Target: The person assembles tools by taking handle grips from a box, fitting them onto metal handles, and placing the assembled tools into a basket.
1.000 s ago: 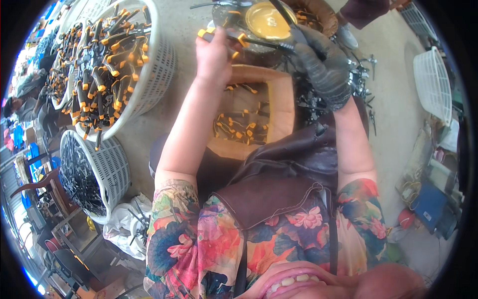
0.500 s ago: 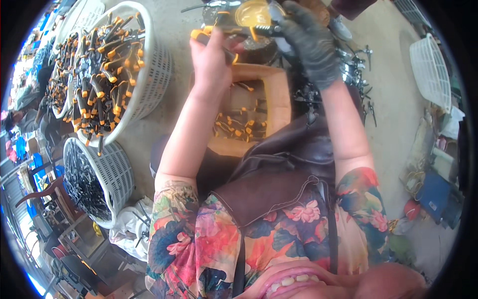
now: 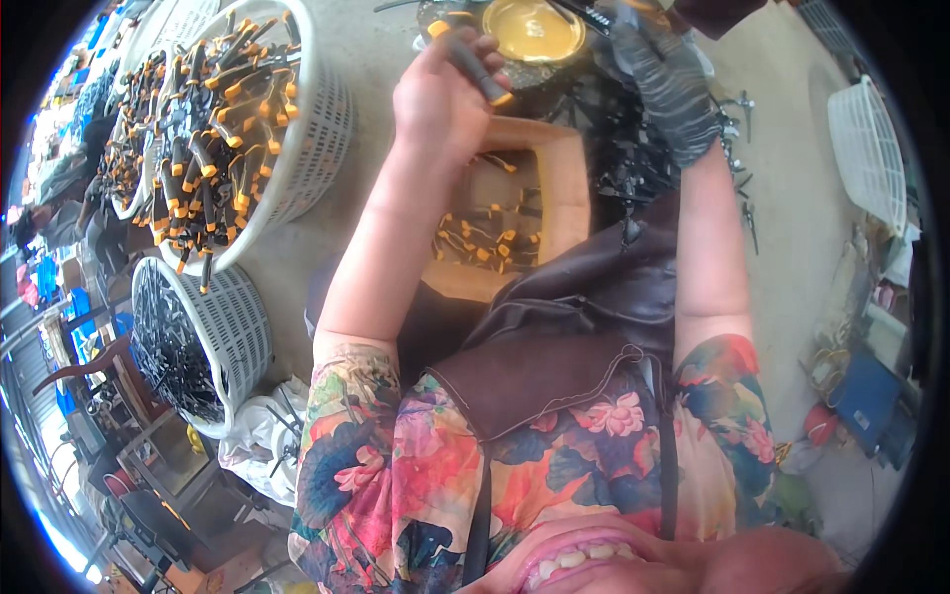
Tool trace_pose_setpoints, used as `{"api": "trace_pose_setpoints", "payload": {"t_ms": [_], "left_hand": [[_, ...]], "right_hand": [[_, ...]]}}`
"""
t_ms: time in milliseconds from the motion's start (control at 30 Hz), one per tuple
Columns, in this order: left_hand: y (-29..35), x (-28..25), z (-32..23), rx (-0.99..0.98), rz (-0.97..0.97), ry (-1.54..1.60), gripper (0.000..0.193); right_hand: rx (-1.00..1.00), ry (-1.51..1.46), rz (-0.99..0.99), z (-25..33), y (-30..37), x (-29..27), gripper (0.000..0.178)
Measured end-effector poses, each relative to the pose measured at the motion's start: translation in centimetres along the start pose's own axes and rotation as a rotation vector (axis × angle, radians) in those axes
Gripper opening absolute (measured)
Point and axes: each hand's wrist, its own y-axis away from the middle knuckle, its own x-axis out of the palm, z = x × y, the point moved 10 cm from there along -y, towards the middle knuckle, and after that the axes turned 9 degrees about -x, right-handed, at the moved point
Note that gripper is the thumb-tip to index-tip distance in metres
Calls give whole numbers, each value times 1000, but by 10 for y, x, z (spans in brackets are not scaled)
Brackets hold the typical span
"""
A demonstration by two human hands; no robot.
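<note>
My bare left hand (image 3: 445,94) is closed around a black handle grip with orange ends (image 3: 475,67), above the near-left side of a round dish (image 3: 531,59) of yellow material. To the right of the dish, my right hand (image 3: 673,94), in a dark glove, is closed on a black metal tool (image 3: 584,14), partly cut off by the upper edge. Below my left hand stands a cardboard box (image 3: 567,188) holding several loose black-and-orange handle grips (image 3: 485,238). A pile of dark metal tool parts (image 3: 623,168) lies beneath my right hand.
At left, a large white basket (image 3: 319,139) is heaped with black-and-orange handled tools. A smaller basket (image 3: 237,322) of dark metal pieces stands nearer. A white basket (image 3: 871,148) and a blue box (image 3: 871,391) are at the right. A brown apron (image 3: 534,376) covers my lap.
My hands have moved apart. The black tool, which spanned between them, is now by my right hand only, and the handle grip in my left hand points down to the right.
</note>
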Motion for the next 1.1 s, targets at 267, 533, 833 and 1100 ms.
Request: {"api": "trace_pose_setpoints", "payload": {"t_ms": [267,533,833,1100], "left_hand": [[-36,-56,28,-72,-202,-143,28],[-57,-71,52,-131,-254,-32,29],[-62,-69,48,-79,-238,-135,30],[-58,-70,43,-97,-251,-171,31]], "right_hand": [[103,-72,46,-37,5,2,37],[-69,281,124,-72,-2,11,38],[-29,37,81,-86,-7,13,38],[329,-461,-89,-80,10,3,34]]}}
